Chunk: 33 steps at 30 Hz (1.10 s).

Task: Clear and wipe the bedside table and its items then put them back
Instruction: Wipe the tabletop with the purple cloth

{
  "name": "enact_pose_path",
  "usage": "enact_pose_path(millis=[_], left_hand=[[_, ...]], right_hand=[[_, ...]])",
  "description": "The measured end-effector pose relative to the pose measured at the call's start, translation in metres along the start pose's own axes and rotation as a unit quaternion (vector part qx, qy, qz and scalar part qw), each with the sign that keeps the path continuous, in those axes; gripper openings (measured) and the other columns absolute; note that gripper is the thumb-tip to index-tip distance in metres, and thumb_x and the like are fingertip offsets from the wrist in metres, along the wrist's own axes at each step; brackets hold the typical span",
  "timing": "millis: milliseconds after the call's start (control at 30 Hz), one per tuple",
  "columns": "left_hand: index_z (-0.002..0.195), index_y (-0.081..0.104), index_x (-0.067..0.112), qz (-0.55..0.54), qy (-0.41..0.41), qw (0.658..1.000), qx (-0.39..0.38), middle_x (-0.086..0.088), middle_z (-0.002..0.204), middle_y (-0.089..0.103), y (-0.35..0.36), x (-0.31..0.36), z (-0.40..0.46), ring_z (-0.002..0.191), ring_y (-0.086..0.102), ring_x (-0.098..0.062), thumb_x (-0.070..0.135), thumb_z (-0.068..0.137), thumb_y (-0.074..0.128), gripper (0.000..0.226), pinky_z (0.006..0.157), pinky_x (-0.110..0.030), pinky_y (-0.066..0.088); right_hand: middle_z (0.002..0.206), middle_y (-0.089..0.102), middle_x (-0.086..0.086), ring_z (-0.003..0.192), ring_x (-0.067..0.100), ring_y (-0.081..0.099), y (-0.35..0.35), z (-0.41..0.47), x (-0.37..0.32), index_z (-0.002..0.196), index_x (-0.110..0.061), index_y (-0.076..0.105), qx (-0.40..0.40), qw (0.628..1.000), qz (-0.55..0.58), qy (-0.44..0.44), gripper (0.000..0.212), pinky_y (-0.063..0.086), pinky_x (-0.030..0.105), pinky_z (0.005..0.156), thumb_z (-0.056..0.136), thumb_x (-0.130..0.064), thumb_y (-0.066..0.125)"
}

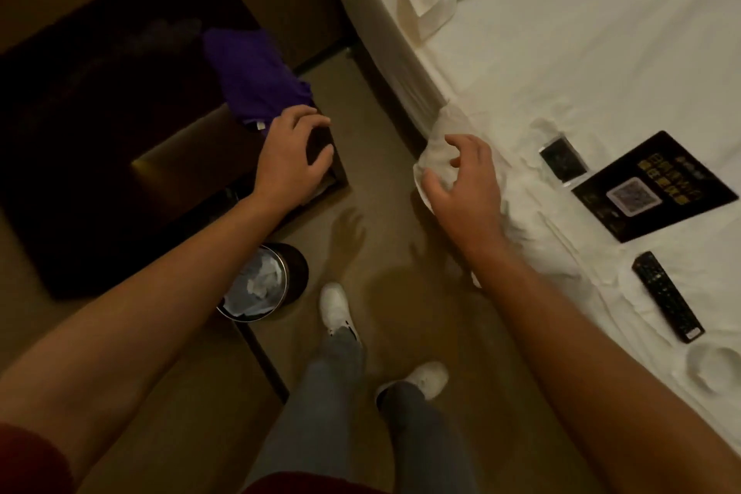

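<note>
Left hand (294, 154) rests on the near right corner of the dark bedside table (120, 156), its fingers curled round a small dark object (318, 142) at the table's edge; the light is too dim to tell what that object is. Just behind the hand, a purple cloth (254, 78) lies crumpled on the tabletop. The right hand (461, 180) hovers at the edge of the bed (581, 64), fingers loosely spread and curved, thumb and fingertips touching a bunched white cloth (435, 156) that hangs over the mattress side without clearly gripping it. Farther along the white sheet lie the items from the table: a small dark framed card (561, 160), just beside it a larger black card with a QR code (649, 188), then a black remote control (667, 295) nearer the person, and a white ashtray-like dish (711, 367) close to the frame's right edge. On the carpet below the table's front stands a small round bin (266, 283) with a plastic liner and crumpled white paper inside. The person's white shoes (337, 307) and grey trouser legs show between table and bed.
</note>
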<state>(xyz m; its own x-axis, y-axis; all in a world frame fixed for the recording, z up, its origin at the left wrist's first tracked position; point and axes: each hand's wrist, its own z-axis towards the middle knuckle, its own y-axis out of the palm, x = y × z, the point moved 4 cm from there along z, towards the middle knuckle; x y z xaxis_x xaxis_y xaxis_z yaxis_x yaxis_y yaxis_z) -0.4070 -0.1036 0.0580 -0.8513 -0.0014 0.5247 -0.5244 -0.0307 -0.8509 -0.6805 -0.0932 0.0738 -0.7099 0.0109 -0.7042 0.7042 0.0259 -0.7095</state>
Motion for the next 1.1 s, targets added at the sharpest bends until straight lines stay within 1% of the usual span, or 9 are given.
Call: enact_pose_path(millis=[133, 200, 367, 500, 600, 700, 800, 967, 1100], left_hand=[[0.131, 0.058, 0.020, -0.007, -0.036, 0.999, 0.009, -0.002, 0.138, 0.049, -0.025, -0.054, 0.014, 0.126, 0.047, -0.017, 0.034, 0.092, 0.064, 0.041, 0.101, -0.022, 0.034], [0.131, 0.058, 0.020, -0.011, -0.049, 0.999, 0.007, -0.002, 0.138, 0.049, -0.036, -0.075, 0.022, 0.126, 0.047, -0.017, 0.032, 0.093, 0.065, 0.040, 0.100, -0.021, 0.035], [0.131, 0.058, 0.018, -0.031, -0.081, 0.996, 0.020, -0.004, 0.139, 0.048, -0.058, -0.113, 0.038, 0.127, 0.051, -0.020, 0.028, 0.092, 0.066, 0.041, 0.103, -0.029, 0.044], [0.132, 0.058, 0.017, -0.050, -0.118, 0.991, 0.031, -0.004, 0.140, 0.048, -0.066, -0.136, 0.042, 0.126, 0.052, -0.021, 0.027, 0.093, 0.067, 0.041, 0.103, -0.037, 0.049], [0.132, 0.058, 0.015, -0.047, -0.148, 0.987, 0.037, -0.006, 0.139, 0.049, -0.067, -0.154, 0.040, 0.127, 0.051, -0.023, 0.025, 0.093, 0.067, 0.041, 0.103, -0.035, 0.047], [0.133, 0.058, 0.014, -0.027, -0.192, 0.980, 0.044, -0.007, 0.139, 0.049, -0.068, -0.178, 0.037, 0.128, 0.048, -0.024, 0.026, 0.094, 0.066, 0.042, 0.103, -0.031, 0.040], [0.133, 0.056, 0.016, -0.001, -0.241, 0.968, 0.066, -0.005, 0.140, 0.048, -0.071, -0.207, 0.029, 0.129, 0.047, -0.025, 0.029, 0.094, 0.064, 0.042, 0.104, -0.034, 0.040], [0.137, 0.052, 0.018, 0.054, -0.323, 0.942, 0.080, -0.005, 0.144, 0.046, -0.075, -0.247, 0.014, 0.137, 0.040, -0.026, 0.035, 0.096, 0.060, 0.045, 0.111, -0.044, 0.037], [0.139, 0.051, 0.019, 0.080, -0.352, 0.927, 0.102, -0.005, 0.147, 0.044, -0.082, -0.268, 0.007, 0.141, 0.037, -0.025, 0.034, 0.097, 0.059, 0.045, 0.114, -0.042, 0.033]], right_hand=[[0.137, 0.051, 0.000, 0.111, 0.013, 0.057, 0.039, 0.024, -0.038, 0.140, -0.018, 0.052, -0.015, 1.000, -0.015, -0.014, 0.054, 0.056, 0.035, 0.091, 0.091, -0.038, 0.065], [0.138, 0.051, 0.001, 0.113, 0.015, 0.057, 0.055, 0.037, -0.054, 0.141, -0.017, 0.051, -0.026, 0.999, -0.020, -0.018, 0.055, 0.055, 0.036, 0.092, 0.092, -0.038, 0.066], [0.139, 0.050, 0.001, 0.119, 0.017, 0.057, 0.094, 0.066, -0.090, 0.142, -0.019, 0.050, -0.048, 0.998, -0.028, -0.024, 0.056, 0.055, 0.043, 0.096, 0.092, -0.040, 0.065], [0.142, 0.048, 0.000, 0.122, 0.016, 0.055, 0.125, 0.089, -0.110, 0.144, -0.021, 0.048, -0.083, 0.995, -0.028, -0.039, 0.058, 0.054, 0.036, 0.095, 0.092, -0.043, 0.065], [0.142, 0.050, 0.003, 0.127, 0.018, 0.051, 0.149, 0.108, -0.122, 0.143, -0.020, 0.050, -0.099, 0.992, -0.032, -0.067, 0.058, 0.047, 0.031, 0.099, 0.092, -0.042, 0.066], [0.144, 0.051, 0.006, 0.132, 0.023, 0.048, 0.177, 0.126, -0.134, 0.141, -0.020, 0.054, -0.121, 0.986, -0.048, -0.105, 0.056, 0.046, 0.038, 0.104, 0.091, -0.041, 0.066], [0.153, 0.045, 0.011, 0.141, 0.031, 0.041, 0.210, 0.141, -0.148, 0.145, -0.023, 0.050, -0.169, 0.973, -0.074, -0.140, 0.060, 0.042, 0.047, 0.111, 0.091, -0.043, 0.066], [0.162, 0.034, 0.013, 0.150, 0.034, 0.031, 0.252, 0.167, -0.166, 0.151, -0.026, 0.042, -0.207, 0.955, -0.121, -0.175, 0.072, 0.036, 0.051, 0.116, 0.088, -0.050, 0.069], [0.167, 0.025, 0.014, 0.155, 0.037, 0.020, 0.288, 0.183, -0.169, 0.155, -0.024, 0.034, -0.240, 0.931, -0.184, -0.205, 0.087, 0.028, 0.054, 0.121, 0.085, -0.059, 0.070]])
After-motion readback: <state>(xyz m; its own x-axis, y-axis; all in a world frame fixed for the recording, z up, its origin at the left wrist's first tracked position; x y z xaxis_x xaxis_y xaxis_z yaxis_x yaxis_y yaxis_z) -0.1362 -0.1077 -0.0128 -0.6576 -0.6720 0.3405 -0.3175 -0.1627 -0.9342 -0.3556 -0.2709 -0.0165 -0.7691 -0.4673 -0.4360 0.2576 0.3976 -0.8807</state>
